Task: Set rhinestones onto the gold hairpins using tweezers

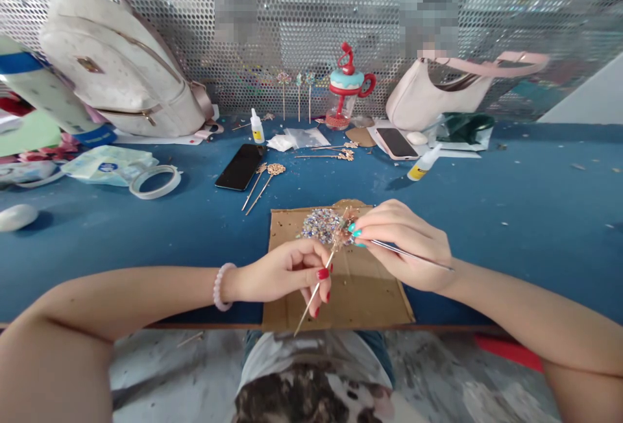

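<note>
My left hand (302,274) pinches the shaft of a thin gold hairpin (311,298) between thumb and fingers. The pin slants, with its ornate openwork head up at the right, in front of a pile of small multicoloured beads or chips (318,223). In my right hand (409,241) are slim silver tweezers (409,254), their back end jutting out past the palm. The right fingertips are at the hairpin's head and partly cover it; the tweezers' tips cannot be made out. A cardboard sheet (360,300) lies under both hands and bears the pile.
Beyond the cardboard lie loose hairpins (263,183), a black phone (241,167), and glue bottles (256,127) (423,163). A tape roll (156,183) and a backpack (117,66) are at left. A red-lidded cup (343,95) and handbag (438,95) stand before the perforated metal panel (302,21).
</note>
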`<state>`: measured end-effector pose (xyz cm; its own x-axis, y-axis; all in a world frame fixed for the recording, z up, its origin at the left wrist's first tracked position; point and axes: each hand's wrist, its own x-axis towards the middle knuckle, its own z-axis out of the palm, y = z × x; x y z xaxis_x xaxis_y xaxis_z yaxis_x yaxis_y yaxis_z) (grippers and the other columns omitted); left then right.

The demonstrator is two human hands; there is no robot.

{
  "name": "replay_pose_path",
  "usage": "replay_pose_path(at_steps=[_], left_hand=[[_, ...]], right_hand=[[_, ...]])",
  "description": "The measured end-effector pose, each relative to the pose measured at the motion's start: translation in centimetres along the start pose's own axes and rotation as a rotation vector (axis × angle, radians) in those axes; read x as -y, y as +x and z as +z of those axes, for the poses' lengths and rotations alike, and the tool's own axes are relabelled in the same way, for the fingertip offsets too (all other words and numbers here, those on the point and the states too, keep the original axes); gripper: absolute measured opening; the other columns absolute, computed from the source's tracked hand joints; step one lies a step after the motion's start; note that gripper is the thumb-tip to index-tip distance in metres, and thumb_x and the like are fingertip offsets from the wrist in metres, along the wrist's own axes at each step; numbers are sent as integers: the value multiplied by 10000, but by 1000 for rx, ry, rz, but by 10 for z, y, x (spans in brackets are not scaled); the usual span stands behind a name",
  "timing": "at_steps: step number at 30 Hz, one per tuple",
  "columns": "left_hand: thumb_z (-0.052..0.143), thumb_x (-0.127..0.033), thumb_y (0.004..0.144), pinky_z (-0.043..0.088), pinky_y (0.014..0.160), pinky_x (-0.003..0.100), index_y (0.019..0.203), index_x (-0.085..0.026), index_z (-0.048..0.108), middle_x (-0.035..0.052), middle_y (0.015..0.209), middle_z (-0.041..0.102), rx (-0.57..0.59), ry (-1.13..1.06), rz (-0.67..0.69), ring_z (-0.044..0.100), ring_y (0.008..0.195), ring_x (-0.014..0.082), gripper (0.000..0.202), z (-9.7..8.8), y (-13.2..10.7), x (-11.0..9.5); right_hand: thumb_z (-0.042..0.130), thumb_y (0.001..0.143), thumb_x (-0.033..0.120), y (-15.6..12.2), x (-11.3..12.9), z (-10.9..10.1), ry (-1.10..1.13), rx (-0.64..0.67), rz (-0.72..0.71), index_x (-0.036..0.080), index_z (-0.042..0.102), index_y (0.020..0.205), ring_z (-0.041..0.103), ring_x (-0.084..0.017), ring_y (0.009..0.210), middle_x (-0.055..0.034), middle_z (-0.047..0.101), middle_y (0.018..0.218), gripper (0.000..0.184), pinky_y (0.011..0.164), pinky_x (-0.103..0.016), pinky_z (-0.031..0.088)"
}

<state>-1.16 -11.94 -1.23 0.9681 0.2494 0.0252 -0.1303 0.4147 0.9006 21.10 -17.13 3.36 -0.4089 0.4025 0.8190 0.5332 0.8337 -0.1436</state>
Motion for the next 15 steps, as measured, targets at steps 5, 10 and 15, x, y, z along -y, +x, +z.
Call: replay_pose_path(at_steps=[5, 10, 15], left_hand=[[584, -301, 926, 548, 479, 183, 943, -153, 465, 0, 739, 671, -14, 14, -16, 672, 548, 97, 191, 1, 0, -1], [585, -306, 923, 548, 484, 183, 933, -155, 465, 0, 742, 670, -20, 25, -27, 671, 549, 95, 193, 2, -1, -2], [581, -302, 927, 548, 483, 187, 935, -159, 457, -1, 743, 670, -13, 23, -25, 672, 550, 97, 189, 0, -1, -1]], right_hand=[[609, 833, 46, 0, -1, 0, 1, -4, -7, 138, 617, 912, 673, -171, 779, -102, 696, 842, 122, 680, -339, 554], [599, 835, 39, -2, -1, -1, 3, 12, -22, 139, 620, 932, 664, -178, 789, -110, 694, 862, 141, 674, -356, 549], [603, 823, 23, -3, -2, -2, 5, 9, -27, 147, 615, 953, 659, -178, 792, -109, 692, 872, 181, 672, -357, 545]])
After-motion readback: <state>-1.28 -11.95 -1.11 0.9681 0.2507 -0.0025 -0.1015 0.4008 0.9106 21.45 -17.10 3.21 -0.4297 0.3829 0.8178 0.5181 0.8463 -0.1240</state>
